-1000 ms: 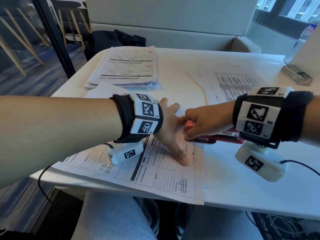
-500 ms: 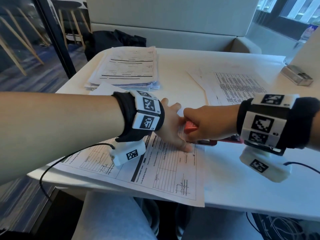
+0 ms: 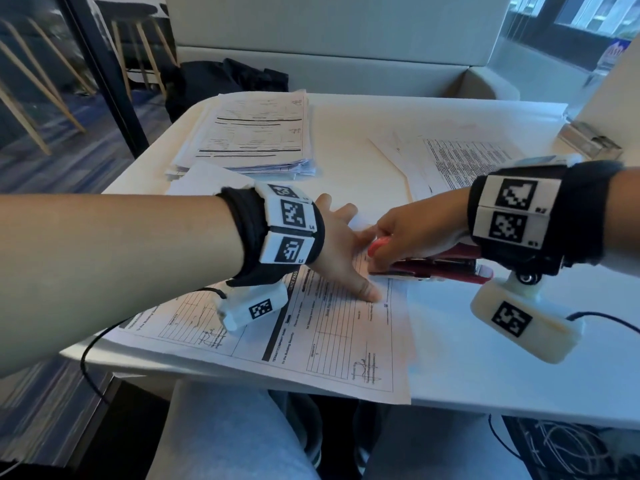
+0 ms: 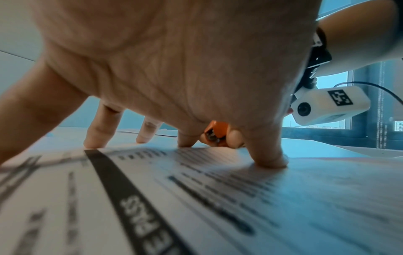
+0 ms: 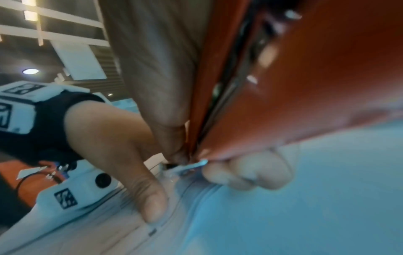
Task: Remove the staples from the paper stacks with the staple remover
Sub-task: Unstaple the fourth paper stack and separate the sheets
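Cool window daylight, wrist views seemingly motion-blurred.

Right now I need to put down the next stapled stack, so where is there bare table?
Bare table lies right of the form, below the red stapler. A smaller strip runs between the far paper pile and the printed sheets. It is crowded where the left hand and right hand meet.

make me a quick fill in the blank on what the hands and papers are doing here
1. The left hand presses spread fingers on the ____.
2. The right hand grips a tool coloured ____.
3. The tall paper pile lies at the table's far ____ side.

Missing words: form; red; left
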Demonstrator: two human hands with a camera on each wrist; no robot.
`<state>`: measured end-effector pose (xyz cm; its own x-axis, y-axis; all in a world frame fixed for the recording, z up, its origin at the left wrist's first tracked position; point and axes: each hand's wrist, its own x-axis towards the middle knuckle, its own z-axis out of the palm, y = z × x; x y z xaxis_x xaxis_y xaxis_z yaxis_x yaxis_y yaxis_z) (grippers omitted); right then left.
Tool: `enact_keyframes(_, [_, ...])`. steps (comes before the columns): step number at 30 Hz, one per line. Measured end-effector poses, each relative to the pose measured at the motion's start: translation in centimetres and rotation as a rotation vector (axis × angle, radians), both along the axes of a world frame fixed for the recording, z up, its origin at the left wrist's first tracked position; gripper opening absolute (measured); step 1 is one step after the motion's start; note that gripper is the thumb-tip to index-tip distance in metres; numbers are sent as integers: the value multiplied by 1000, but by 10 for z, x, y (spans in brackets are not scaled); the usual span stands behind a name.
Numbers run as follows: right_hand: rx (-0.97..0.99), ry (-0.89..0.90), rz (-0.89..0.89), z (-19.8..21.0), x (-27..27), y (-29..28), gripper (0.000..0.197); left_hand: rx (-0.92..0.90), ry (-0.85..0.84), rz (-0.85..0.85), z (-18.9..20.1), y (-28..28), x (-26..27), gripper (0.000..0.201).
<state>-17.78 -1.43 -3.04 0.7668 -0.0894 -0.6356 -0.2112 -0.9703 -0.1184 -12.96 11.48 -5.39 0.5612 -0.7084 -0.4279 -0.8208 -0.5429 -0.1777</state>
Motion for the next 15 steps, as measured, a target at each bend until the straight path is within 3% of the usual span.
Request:
enact_keyframes(4, [-134,-195,168,-5,-8,3,34,-14,9,-18,0,0,1,98])
enact_keyframes(9, [-120,-440,467,-9,-19,2,36,-21,62,-23,7,-3,-2,87])
enact_keyframes(15, [-263,-627,866,-8,-29,-5,33,-17,60,80,14,-1,-7,106])
